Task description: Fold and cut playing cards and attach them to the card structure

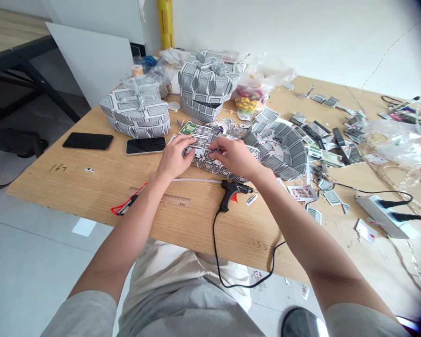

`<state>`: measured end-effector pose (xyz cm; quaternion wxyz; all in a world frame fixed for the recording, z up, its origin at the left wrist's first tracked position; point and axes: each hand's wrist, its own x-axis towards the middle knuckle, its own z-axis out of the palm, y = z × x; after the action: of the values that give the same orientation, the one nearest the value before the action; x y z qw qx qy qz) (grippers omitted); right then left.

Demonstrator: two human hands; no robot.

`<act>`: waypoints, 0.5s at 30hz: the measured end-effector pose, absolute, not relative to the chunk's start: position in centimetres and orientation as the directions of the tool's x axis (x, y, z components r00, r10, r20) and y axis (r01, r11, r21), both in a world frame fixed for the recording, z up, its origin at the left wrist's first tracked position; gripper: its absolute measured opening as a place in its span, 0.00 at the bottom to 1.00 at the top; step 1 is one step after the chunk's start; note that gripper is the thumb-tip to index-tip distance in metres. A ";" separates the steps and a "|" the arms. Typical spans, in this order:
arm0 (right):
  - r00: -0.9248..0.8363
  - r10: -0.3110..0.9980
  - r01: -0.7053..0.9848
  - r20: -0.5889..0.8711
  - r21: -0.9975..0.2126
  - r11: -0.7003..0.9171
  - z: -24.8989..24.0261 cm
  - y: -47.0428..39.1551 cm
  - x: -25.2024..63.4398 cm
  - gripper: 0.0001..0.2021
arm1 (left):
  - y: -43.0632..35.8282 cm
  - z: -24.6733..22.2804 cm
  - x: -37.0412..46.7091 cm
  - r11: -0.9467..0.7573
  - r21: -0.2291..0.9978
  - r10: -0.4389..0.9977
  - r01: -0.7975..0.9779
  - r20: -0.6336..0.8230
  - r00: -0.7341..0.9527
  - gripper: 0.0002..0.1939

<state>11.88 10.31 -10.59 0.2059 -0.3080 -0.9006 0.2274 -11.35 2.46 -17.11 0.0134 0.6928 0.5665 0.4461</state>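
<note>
A patterned structure built of folded playing cards (205,135) lies on the table in front of me. My left hand (175,158) grips its left end, thumb and fingers closed on the edge. My right hand (235,157) is bent over its middle, fingers curled together on the cards; whether a small piece is between the fingertips is hidden. A black hot glue gun (228,194) with an orange trigger lies just below the structure. To its left lie a ruler (175,200) and a red-handled utility knife (128,204), partly behind my left forearm.
Two lidded playing-card boxes (136,110) (208,86) stand at the back. An open playing-card basket (291,150) is to the right, amid scattered cards. Two phones (87,141) (145,145) lie left. A power strip (386,217), cords and a plastic bag (403,140) occupy the right.
</note>
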 end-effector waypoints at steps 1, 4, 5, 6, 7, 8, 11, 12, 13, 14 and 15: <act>-0.727 0.647 0.464 0.231 -0.530 0.710 -10.5 10.3 11.9 0.09 | 2.5 -17.1 -11.4 -0.355 0.524 0.799 0.774 0.600 -0.040 0.17; -0.736 0.635 0.466 0.235 -0.504 0.727 -10.4 10.2 11.8 0.09 | 2.5 -17.2 -11.4 -0.341 0.523 0.806 0.781 0.591 -0.044 0.16; -0.743 0.628 0.467 0.230 -0.495 0.733 -10.3 10.1 11.8 0.09 | 2.5 -17.2 -11.4 -0.339 0.521 0.807 0.783 0.590 -0.043 0.16; -0.753 0.621 0.467 0.218 -0.487 0.738 -10.3 10.1 11.8 0.08 | 2.5 -17.2 -11.4 -0.337 0.519 0.807 0.785 0.588 -0.042 0.16; -0.763 0.615 0.470 0.200 -0.482 0.740 -10.4 10.0 11.8 0.08 | 2.5 -17.2 -11.4 -0.335 0.516 0.809 0.788 0.586 -0.040 0.17; -0.773 0.610 0.473 0.178 -0.480 0.739 -10.5 9.9 11.9 0.07 | 2.5 -17.3 -11.4 -0.330 0.514 0.812 0.792 0.582 -0.039 0.17; -0.779 0.610 0.481 0.147 -0.485 0.730 -10.9 9.8 12.0 0.07 | 2.5 -17.3 -11.3 -0.325 0.504 0.816 0.800 0.577 -0.032 0.17; -0.775 0.613 0.482 0.153 -0.484 0.730 -11.0 9.7 12.0 0.08 | 2.5 -17.3 -11.3 -0.327 0.502 0.816 0.801 0.578 -0.030 0.17; -0.771 0.616 0.483 0.163 -0.480 0.732 -11.2 9.6 12.1 0.08 | 2.5 -17.3 -11.3 -0.327 0.501 0.817 0.801 0.577 -0.028 0.17; -0.767 0.618 0.484 0.176 -0.475 0.735 -11.2 9.6 12.1 0.09 | 2.5 -17.3 -11.3 -0.325 0.501 0.818 0.802 0.574 -0.028 0.17; -0.764 0.617 0.480 0.188 -0.472 0.739 -11.3 9.5 12.2 0.09 | 2.5 -17.3 -11.3 -0.320 0.503 0.822 0.803 0.569 -0.029 0.17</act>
<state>12.20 9.51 -11.28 0.1687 -0.2991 -0.9171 0.2025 -11.28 2.45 -17.26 0.0113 0.6966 0.5831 0.4179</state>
